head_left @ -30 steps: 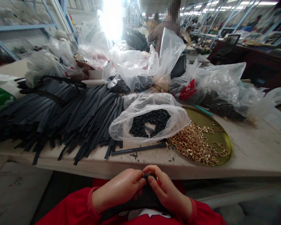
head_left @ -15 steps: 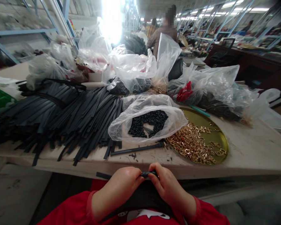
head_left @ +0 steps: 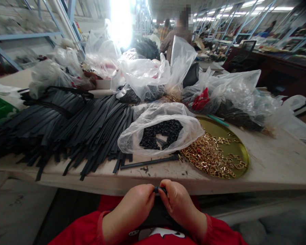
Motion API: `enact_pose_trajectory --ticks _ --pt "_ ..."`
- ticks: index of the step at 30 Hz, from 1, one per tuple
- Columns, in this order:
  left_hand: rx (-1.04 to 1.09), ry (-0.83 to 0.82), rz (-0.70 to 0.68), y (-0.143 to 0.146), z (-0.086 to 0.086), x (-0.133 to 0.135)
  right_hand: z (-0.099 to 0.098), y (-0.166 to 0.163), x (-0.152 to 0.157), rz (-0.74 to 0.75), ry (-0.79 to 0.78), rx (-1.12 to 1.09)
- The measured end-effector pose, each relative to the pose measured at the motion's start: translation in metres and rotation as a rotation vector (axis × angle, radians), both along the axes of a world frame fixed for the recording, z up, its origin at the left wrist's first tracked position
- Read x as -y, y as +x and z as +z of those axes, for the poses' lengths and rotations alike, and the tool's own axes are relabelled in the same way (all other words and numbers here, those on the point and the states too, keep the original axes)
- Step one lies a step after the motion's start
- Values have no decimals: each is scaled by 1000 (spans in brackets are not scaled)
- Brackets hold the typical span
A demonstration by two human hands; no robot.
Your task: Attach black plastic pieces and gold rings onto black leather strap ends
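Close to my body, just off the table's front edge, both hands pinch one dark strap (head_left: 156,189). My left hand (head_left: 140,199) is closed on its left part, and my right hand (head_left: 177,197) grips it on the right. Only a short dark piece shows between the fingertips; the rest is hidden by my hands. Beyond them lies a narrow dark strap (head_left: 148,162) on the table. Behind it an open clear plastic bag (head_left: 129,137) holds many small black loops (head_left: 173,131). A heap of small gold buckles (head_left: 209,156) fills part of a round gold tray (head_left: 241,149).
Many long black straps (head_left: 97,136) are piled at the left of the table (head_left: 270,163). Filled plastic bags (head_left: 148,73) line the back. A teal pen-like tool (head_left: 218,120) lies at the tray's far rim. A person (head_left: 178,37) stands farther off.
The loose strap end that stuck out left of my left hand no longer shows. My hands have shifted slightly and stay close together on the strap.
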State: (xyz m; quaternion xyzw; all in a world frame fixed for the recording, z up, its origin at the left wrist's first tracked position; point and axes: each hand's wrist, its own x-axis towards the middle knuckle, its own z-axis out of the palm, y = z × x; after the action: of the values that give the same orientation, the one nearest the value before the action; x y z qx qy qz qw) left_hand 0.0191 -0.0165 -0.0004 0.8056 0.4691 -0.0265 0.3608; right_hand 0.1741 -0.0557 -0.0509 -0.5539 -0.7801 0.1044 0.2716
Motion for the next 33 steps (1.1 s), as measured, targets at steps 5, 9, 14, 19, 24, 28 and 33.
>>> enact_pose_trajectory --ticks 5,9,14,19,24,28,33 --pt "7 30 -43 -3 1 1 3 1 1 -4 14 -8" --pt "-4 65 -46 -2 0 2 2 -1 2 -32 7 -45" --pt "-23 41 -62 -2 -1 0 1 0 5 10 -204 -254" --pt "45 -34 -104 -10 6 -6 5 6 6 79 -450 -462" --pt "118 -66 -56 -10 0 -13 9 4 6 115 -491 -618" --pt "142 -134 -85 -10 0 -20 7 4 3 97 -508 -657" --pt "170 -176 -99 -7 5 -28 3 3 -3 97 -519 -691"
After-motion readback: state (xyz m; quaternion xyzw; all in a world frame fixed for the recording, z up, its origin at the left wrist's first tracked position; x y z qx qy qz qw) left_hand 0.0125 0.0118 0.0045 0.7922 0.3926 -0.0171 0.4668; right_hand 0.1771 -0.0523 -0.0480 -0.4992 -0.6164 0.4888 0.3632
